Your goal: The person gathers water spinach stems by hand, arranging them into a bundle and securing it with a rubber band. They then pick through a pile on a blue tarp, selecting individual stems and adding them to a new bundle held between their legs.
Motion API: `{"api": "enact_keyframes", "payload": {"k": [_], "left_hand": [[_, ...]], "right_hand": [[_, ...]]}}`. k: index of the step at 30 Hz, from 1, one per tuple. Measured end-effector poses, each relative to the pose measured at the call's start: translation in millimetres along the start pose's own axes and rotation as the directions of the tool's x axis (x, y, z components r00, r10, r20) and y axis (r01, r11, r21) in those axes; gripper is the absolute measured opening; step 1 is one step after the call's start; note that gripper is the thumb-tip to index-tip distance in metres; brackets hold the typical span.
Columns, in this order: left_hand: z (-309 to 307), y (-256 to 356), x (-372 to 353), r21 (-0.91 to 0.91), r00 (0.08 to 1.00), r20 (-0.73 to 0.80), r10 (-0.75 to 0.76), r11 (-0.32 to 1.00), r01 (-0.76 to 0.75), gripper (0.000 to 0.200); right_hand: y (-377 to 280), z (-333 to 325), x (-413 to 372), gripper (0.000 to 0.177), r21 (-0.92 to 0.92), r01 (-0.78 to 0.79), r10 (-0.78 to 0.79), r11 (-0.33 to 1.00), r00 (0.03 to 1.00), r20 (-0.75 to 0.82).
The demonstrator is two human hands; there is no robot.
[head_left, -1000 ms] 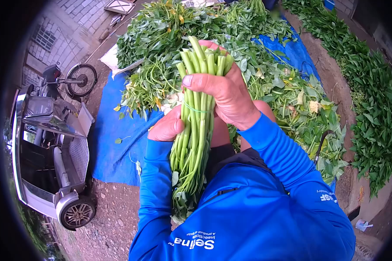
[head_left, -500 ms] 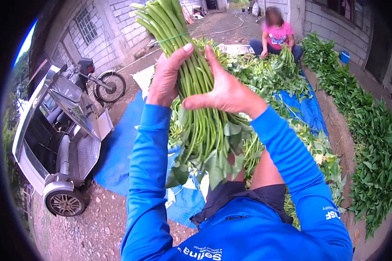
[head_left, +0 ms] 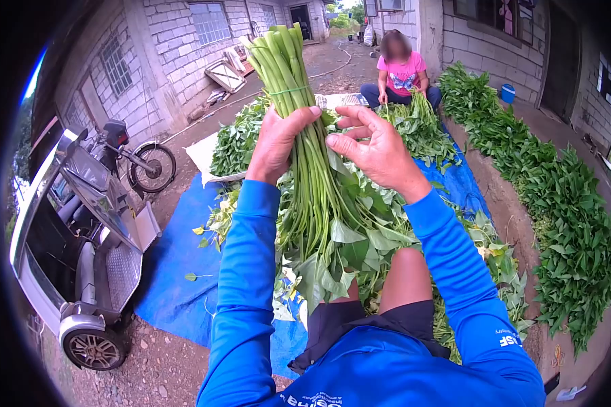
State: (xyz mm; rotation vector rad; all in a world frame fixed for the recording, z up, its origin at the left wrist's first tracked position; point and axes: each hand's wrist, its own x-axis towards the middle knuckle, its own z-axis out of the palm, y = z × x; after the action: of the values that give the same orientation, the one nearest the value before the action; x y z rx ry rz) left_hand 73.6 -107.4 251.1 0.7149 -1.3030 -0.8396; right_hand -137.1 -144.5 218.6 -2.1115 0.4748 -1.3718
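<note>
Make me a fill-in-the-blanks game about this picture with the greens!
The left hand grips the bundle by its ____.
The bundle's leaves point ____.
The tarp on the ground is ____.
The right hand beside the bundle is ____.
Missing words: stems, down, blue, open.

Bundle (head_left: 305, 136): lifted from the lap, stems now standing high.
Left hand (head_left: 278, 139): moved up, now gripping the stalks alone.
Right hand (head_left: 377, 149): released its clasp (fingers spread, just beside the stalks).
Person in pink (head_left: 402, 71): newly in view beyond.
</note>
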Motion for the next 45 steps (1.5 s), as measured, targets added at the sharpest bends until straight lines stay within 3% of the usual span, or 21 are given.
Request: {"api": "enact_keyframes", "payload": {"k": [2, 3, 4, 9, 10, 13, 17, 18, 19, 21, 23, 24, 27, 28, 31, 33, 35, 36, 39, 42, 45], "left_hand": [[-4, -6, -2, -0.059, 0.998, 0.025, -0.064, 0.996, 0.066, 0.029], [-7, -8, -2, -0.087, 0.995, 0.038, -0.094, 0.992, 0.097, 0.029], [-18, -15, 1, -0.069, 0.988, 0.081, -0.129, 0.988, 0.135, 0.051], [-14, -19, -6, -0.290, 0.992, 0.088, -0.084, 0.951, 0.107, 0.062], [-12, -19, -8, -0.298, 0.993, 0.101, -0.065, 0.950, 0.092, 0.064], [-7, -17, -10, -0.326, 0.989, 0.143, -0.040, 0.941, 0.085, 0.068], [6, -19, -7, -0.419, 0.981, 0.191, 0.033, 0.907, 0.051, 0.070], [18, -17, -4, -0.470, 0.978, 0.197, 0.070, 0.882, 0.031, 0.068], [27, -13, -2, -0.521, 0.974, 0.201, 0.100, 0.853, 0.020, 0.066], [42, 0, 9, -0.305, 0.981, 0.071, 0.178, 0.941, -0.149, 0.065], [46, 10, 25, -0.134, 0.962, 0.004, 0.274, 0.953, -0.271, 0.066], [52, 17, 32, -0.202, 0.943, -0.023, 0.333, 0.922, -0.331, 0.067], [78, 39, 38, 0.087, 0.973, -0.075, 0.219, 0.973, -0.213, 0.061], [84, 37, 41, -0.048, 0.987, -0.068, 0.147, 0.987, -0.151, 0.045], [91, 5, 44, 0.001, 0.997, -0.063, 0.052, 0.999, -0.052, 0.043], [103, -22, 31, 0.314, 0.979, -0.046, 0.198, 0.933, -0.174, 0.039], [81, -27, 45, 0.287, 0.988, -0.016, 0.156, 0.947, -0.145, 0.047], [68, -25, 55, 0.216, 0.990, 0.007, 0.142, 0.966, -0.140, 0.030], [46, -5, 63, 0.090, 0.997, 0.073, 0.026, 0.995, -0.033, 0.031], [30, 2, 66, 0.145, 0.994, 0.108, -0.005, 0.989, -0.011, 0.035], [26, -2, 64, 0.123, 0.981, 0.181, -0.073, 0.991, 0.051, 0.036]], "right_hand": [[-8, 1, -8, 0.033, 0.190, -0.051, 0.064, 0.980, 0.996, -0.064], [-11, 2, -12, 0.032, 0.167, -0.057, 0.065, 0.984, 0.997, -0.042], [-17, 2, -17, 0.031, 0.145, -0.061, 0.065, 0.987, 0.998, -0.021], [-32, 20, -37, 0.031, -0.125, 0.006, -0.021, 0.992, 0.993, -0.117], [-23, 23, -38, 0.041, -0.014, -0.044, 0.043, 0.999, 0.995, -0.089], [-19, 13, -38, 0.046, -0.163, 0.055, -0.069, 0.985, 0.995, -0.077], [-19, 16, -29, 0.137, -0.017, 0.032, -0.032, 0.999, 0.999, 0.009], [-19, 22, -25, 0.165, 0.216, -0.103, 0.056, 0.971, 0.975, 0.214], [-10, 36, -18, 0.154, 0.359, -0.006, -0.022, 0.933, 0.997, 0.074], [-8, 27, -18, 0.139, 0.319, -0.013, 0.009, 0.948, 1.000, 0.015], [-20, 11, -19, 0.129, 0.093, -0.090, 0.094, 0.992, 0.995, -0.038], [-23, 7, -17, 0.124, -0.016, -0.125, 0.124, 0.992, 0.990, -0.068], [-18, 10, -18, 0.113, -0.270, -0.113, 0.072, 0.956, 0.985, -0.158], [-14, 9, -19, 0.109, -0.270, -0.106, 0.049, 0.957, 0.977, -0.210], [2, 2, -21, 0.113, -0.301, -0.193, 0.121, 0.934, 0.963, -0.241], [7, -5, -15, 0.127, -0.287, -0.228, 0.167, 0.930, 0.961, -0.220], [36, -25, -11, 0.141, -0.151, -0.069, 0.090, 0.986, 0.987, 0.135], [53, -41, -7, 0.154, -0.281, 0.063, -0.005, 0.958, 0.980, 0.201], [45, -102, 0, 0.148, -0.105, -0.051, 0.042, 0.993, 0.996, -0.084], [51, -120, -6, 0.140, -0.056, -0.107, 0.095, 0.993, 0.977, -0.191], [44, -110, -20, 0.122, 0.157, -0.223, 0.236, 0.962, 0.969, -0.072]]}}
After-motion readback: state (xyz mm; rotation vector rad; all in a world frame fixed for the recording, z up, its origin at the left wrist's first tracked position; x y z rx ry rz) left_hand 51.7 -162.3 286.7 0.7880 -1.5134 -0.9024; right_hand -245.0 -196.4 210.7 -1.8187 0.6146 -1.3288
